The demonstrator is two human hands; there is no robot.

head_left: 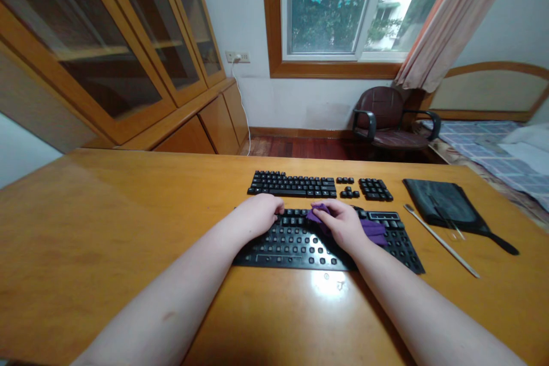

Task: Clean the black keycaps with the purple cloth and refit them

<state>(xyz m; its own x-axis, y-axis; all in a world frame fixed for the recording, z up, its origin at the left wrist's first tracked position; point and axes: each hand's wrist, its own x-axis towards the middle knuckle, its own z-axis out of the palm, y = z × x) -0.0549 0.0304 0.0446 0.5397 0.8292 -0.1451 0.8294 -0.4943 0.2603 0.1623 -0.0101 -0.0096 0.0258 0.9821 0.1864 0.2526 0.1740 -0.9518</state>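
A black keyboard base (300,246) with its keycaps removed lies on the wooden table (107,240) in front of me. My left hand (257,214) rests curled on its upper left corner, holding it steady. My right hand (341,223) is closed on a purple cloth (373,231) and presses it on the upper middle of the keyboard base. Behind it, the removed black keycaps (295,185) lie set out in keyboard layout, with smaller groups (375,189) to the right.
A black pouch (446,203) with a black-handled tool and a long thin metal tool (441,240) lie at the right. Beyond the table stand a brown chair (386,120), a bed (493,143) and glass-door cabinets (107,57).
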